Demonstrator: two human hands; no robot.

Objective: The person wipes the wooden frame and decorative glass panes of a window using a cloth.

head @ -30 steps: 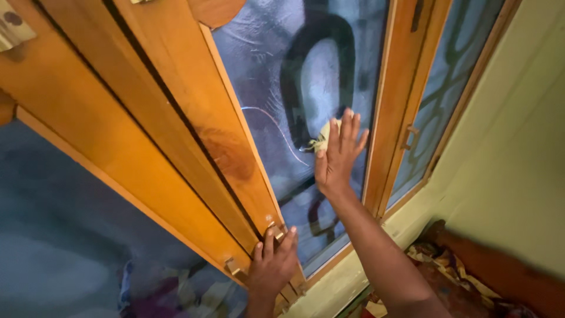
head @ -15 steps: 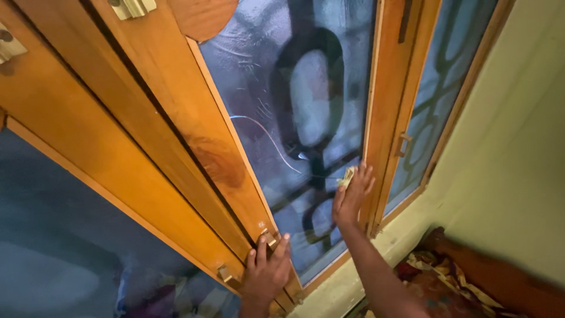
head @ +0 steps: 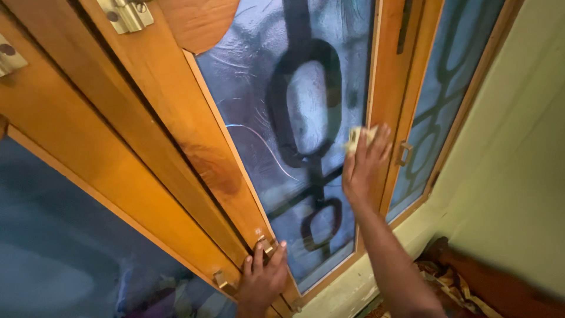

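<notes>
Right hand flat against the frosted glass, fingers spread, pressing a small pale cloth to the pane near its right edge, just beside the wooden frame. Cloth mostly hidden under the fingertips, only a corner showing. Left hand low down, fingers loosely spread, resting on the bottom of the sash by a brass hinge. Patterned fabric below the sill at lower right.
</notes>
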